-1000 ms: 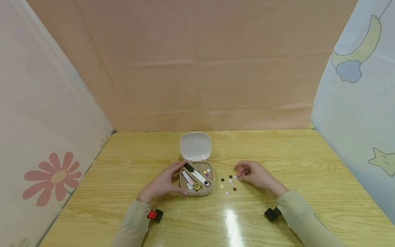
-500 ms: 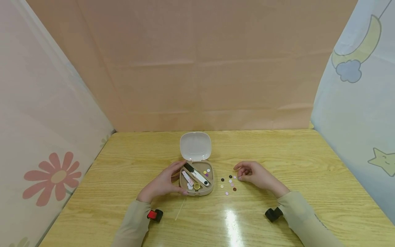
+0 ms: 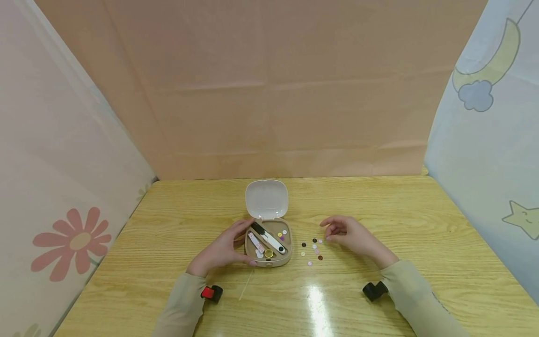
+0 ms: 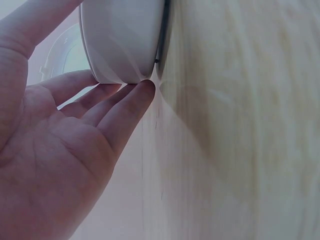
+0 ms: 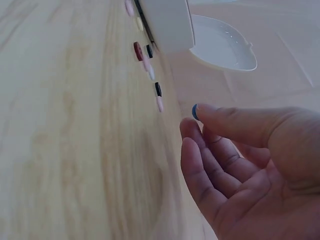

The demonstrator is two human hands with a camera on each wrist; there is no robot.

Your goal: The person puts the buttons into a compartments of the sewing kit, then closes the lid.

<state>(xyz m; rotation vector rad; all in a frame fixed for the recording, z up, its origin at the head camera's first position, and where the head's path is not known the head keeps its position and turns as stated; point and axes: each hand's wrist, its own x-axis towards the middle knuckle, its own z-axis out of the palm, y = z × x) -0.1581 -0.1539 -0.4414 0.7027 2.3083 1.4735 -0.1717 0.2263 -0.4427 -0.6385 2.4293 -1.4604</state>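
Note:
A small beige sewing box (image 3: pixel 288 259) stands on the table with its white lid (image 3: pixel 267 200) raised at the back. My left hand (image 3: pixel 225 250) holds the box at its left side, thumb at the front and fingertips against the wall (image 4: pixel 120 45). Inside are a white tool with a black end (image 3: pixel 269 238), a pink-and-white strip (image 3: pixel 256 243), a gold round thing (image 3: pixel 269 253), and white, yellow and purple buttons (image 3: pixel 282 238). My right hand (image 3: pixel 349 238) pinches a blue button (image 5: pixel 195 112) between thumb and fingertips, above the table.
Several loose black, white, pink, yellow and brown buttons (image 3: pixel 314 246) lie between the box and my right hand. A thin pale stick (image 3: pixel 246 285) lies in front of the box. A peach backdrop (image 3: pixel 269 117) closes off the table's far edge.
My right hand has risen slightly off the tabletop, away from the loose buttons, with the blue button in its fingers. My left hand and the box have stayed put.

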